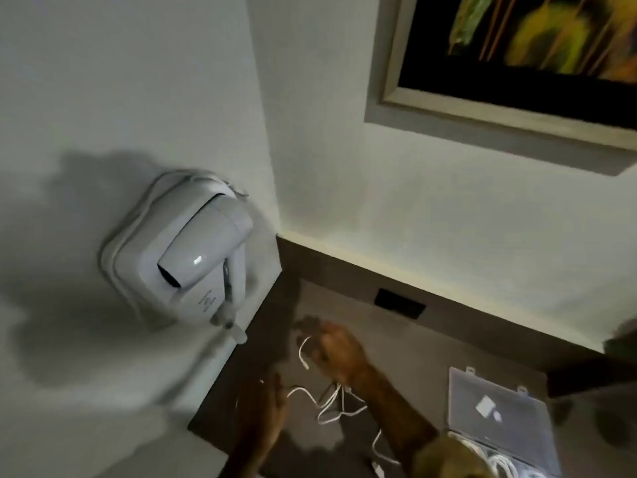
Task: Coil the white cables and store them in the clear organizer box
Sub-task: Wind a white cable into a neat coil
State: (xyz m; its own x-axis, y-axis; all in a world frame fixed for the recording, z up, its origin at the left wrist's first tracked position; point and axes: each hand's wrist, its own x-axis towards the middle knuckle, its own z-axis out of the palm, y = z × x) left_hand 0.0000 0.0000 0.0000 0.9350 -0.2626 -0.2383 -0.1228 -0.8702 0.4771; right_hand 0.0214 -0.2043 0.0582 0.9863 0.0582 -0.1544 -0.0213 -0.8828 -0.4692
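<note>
A loose white cable (331, 405) lies tangled on the dark desk (406, 343), and one end trails toward the bottom edge. My right hand (341, 355) hovers over it with fingers curled. A loop of the cable sticks out past the fingertips and more hangs below the wrist. My left hand (267, 405) is lower left, fingers pointing up, and a cable end reaches its fingertips; blur hides its grip. The clear organizer box (496, 388) sits at the lower right with its lid open. Coiled white cables (496, 462) and a small white adapter lie inside.
A white wall-mounted hair dryer (193, 253) hangs on the left wall just above the desk's left edge. A dark socket plate (400, 302) sits in the desk's back ledge. A framed picture (517, 56) hangs above. A dark object (620, 343) stands at the right edge.
</note>
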